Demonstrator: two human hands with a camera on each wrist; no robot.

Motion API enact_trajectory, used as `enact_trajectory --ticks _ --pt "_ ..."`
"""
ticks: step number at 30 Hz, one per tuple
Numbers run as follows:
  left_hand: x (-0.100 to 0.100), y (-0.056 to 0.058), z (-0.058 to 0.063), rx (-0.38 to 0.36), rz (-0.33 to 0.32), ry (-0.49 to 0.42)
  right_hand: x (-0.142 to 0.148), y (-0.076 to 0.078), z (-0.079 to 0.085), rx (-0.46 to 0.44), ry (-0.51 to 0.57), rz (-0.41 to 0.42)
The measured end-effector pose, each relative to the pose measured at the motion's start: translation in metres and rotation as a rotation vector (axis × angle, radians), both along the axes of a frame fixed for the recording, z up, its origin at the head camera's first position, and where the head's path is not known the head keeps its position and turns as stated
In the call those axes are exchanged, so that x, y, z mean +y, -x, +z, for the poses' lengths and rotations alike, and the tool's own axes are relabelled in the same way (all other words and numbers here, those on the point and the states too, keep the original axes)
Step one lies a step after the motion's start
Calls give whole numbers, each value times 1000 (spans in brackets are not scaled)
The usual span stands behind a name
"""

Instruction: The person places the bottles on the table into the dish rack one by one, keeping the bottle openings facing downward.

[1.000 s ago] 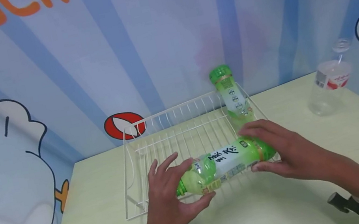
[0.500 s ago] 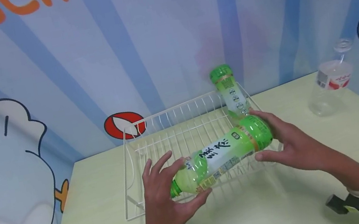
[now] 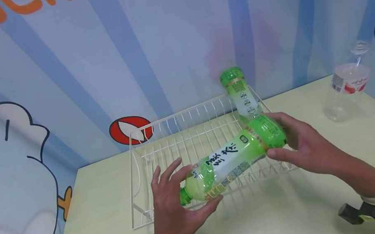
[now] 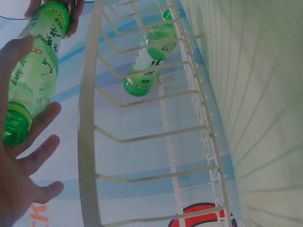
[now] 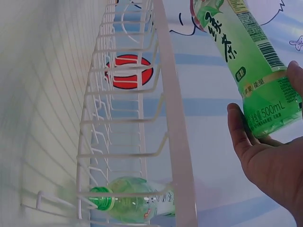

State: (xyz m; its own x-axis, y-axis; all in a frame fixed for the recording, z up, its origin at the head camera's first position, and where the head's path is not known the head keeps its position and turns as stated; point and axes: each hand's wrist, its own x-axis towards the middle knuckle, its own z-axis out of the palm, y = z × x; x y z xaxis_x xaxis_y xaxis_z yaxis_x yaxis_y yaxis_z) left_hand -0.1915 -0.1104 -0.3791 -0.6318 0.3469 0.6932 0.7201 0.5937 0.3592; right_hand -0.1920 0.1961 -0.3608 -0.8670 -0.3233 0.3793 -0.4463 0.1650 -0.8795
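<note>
A green tea bottle (image 3: 227, 161) is held aslant above the front of a white wire rack (image 4: 86, 118). Its green cap points left and down, and its base is raised to the right. My left hand (image 3: 171, 207) holds the cap end between thumb and fingers, with some fingers spread away from the bottle. At the base, my right hand (image 3: 305, 146) grips with thumb and fingers on opposite sides; the head view hides part of those fingers behind the bottle. A second green tea bottle (image 3: 242, 94) leans cap-down in the rack's right end, base up towards the wall.
A clear bottle (image 3: 347, 93) with a red and white label stands upright on the pale table (image 3: 102, 207), right of the rack. Directly behind the rack rises a wall (image 3: 178, 43) with blue stripes and cartoon figures.
The held bottle has tilted more, its base end rising and its cap end shifting slightly left. My right hand has moved up and right with the base. The rack and the other bottles stay put.
</note>
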Motion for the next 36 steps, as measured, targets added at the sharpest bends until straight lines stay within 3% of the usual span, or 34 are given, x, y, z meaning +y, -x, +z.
enact_trajectory --ticks 9,16,27,36 --pt "3 1 -2 -20 -18 10 -4 -4 11 -81 101 -54" --pt "2 2 -5 25 -35 27 -2 -3 18 -48 177 -76" --pt "-10 7 -4 9 94 176 21 10 27 47 199 -133" --pt "-29 8 -5 -5 183 219 31 26 30 90 90 -257"
